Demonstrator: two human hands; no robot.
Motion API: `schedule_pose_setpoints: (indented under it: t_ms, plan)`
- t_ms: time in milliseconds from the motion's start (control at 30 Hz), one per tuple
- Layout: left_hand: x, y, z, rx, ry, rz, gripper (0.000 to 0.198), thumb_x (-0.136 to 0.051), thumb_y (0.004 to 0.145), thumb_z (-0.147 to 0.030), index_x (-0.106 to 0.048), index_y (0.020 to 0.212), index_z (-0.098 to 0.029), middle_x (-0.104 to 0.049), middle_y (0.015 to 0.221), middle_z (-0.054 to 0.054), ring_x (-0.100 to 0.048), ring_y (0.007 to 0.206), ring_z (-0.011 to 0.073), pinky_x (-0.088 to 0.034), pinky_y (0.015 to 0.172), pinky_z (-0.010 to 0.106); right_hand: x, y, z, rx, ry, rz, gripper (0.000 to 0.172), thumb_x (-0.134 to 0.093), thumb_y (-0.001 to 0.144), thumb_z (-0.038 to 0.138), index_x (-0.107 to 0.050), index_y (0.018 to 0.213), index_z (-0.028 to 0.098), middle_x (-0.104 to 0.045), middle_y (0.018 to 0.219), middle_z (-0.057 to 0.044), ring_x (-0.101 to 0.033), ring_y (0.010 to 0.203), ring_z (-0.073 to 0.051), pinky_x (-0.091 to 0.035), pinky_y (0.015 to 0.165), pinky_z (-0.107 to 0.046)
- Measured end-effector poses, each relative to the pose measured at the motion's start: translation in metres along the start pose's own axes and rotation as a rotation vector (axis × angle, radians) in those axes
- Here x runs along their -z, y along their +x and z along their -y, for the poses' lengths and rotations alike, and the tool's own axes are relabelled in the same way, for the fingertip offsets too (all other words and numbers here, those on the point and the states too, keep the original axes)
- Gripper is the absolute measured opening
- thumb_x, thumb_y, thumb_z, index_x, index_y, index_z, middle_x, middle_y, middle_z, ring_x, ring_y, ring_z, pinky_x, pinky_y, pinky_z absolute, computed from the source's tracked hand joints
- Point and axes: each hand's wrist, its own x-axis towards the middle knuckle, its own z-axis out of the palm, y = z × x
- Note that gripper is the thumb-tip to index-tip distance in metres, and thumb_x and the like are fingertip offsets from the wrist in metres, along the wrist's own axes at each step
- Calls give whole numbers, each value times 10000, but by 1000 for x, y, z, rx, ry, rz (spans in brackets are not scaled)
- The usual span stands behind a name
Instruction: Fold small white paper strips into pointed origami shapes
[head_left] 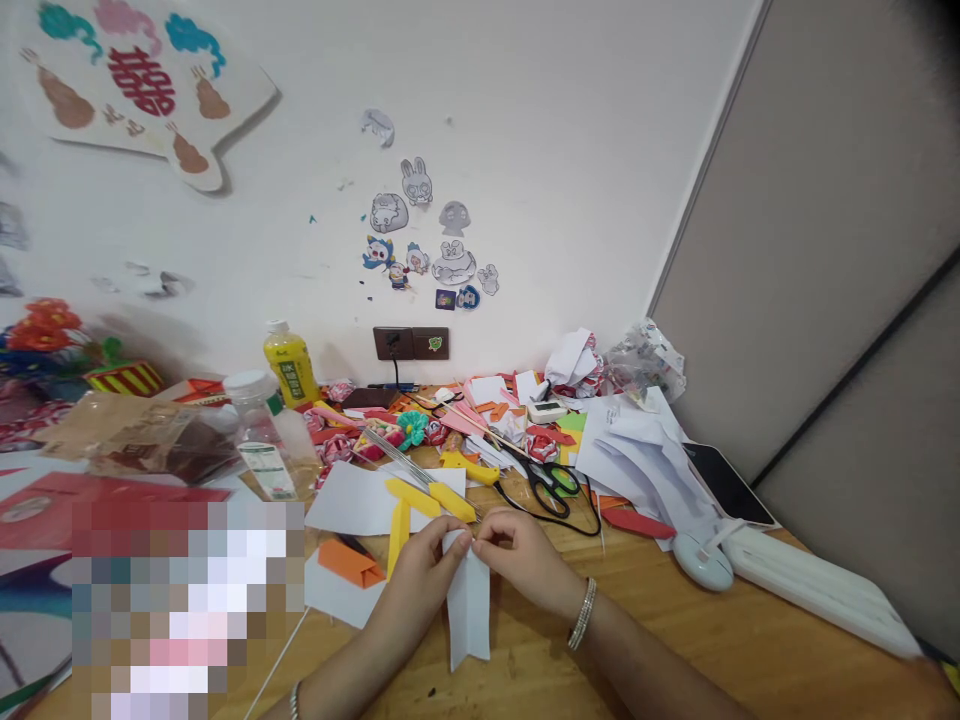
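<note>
A strip of white paper (469, 610), creased lengthwise down its middle, hangs upright between my hands above the wooden table. My left hand (430, 565) pinches its top left edge between thumb and fingers. At the top right corner, the thumb and forefinger of my right hand (521, 555) are closed on the same paper. Just beyond my fingertips lie folded yellow paper pieces (412, 496) and a yellow hot glue gun (471, 466). An orange folded paper piece (351, 563) rests on white paper left of my left hand.
Black-handled scissors (555, 485) lie behind my right hand. A yellow drink bottle (291, 365) and a clear plastic jar (262, 430) stand at the back left. Loose white sheets (630, 450), a phone-like black tablet (729, 484) and a white lamp (817, 588) lie on the right.
</note>
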Motion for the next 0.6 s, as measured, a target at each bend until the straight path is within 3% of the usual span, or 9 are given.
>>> schedule_pose_setpoints:
  t_ms: [167, 267, 500, 600]
  plan:
    - [1, 1, 1, 14, 37, -51, 243, -497, 736, -402, -549, 646, -183, -591, 642, 8, -548, 647, 185, -431, 578, 259, 1, 0, 0, 32, -111, 11, 196, -515, 773, 208, -534, 584, 158, -487, 617, 23, -460, 625, -118, -338, 584, -218]
    - [2, 3, 1, 40, 45, -8, 215, -516, 717, -381, -561, 649, -182, -603, 636, 8, -559, 640, 188, -435, 579, 264, 3, 1, -3, 83, -228, -8, 186, -528, 769, 182, -528, 584, 160, -495, 640, 15, -463, 651, -125, -330, 600, -224]
    - [4, 4, -5, 61, 20, -71, 180, -540, 684, -347, -604, 739, -187, -660, 773, 28, -594, 734, 201, -451, 645, 269, 13, 4, -6, 66, -258, 21, 154, -505, 801, 170, -559, 657, 161, -539, 696, 5, -492, 702, -135, -349, 634, -233]
    - [3, 2, -5, 44, 96, 11, 168, -543, 681, -327, -618, 731, -185, -653, 738, 25, -583, 707, 197, -434, 639, 267, 14, 5, -3, 172, -416, 11, 133, -524, 796, 161, -569, 671, 166, -551, 712, -3, -481, 733, -150, -343, 662, -255]
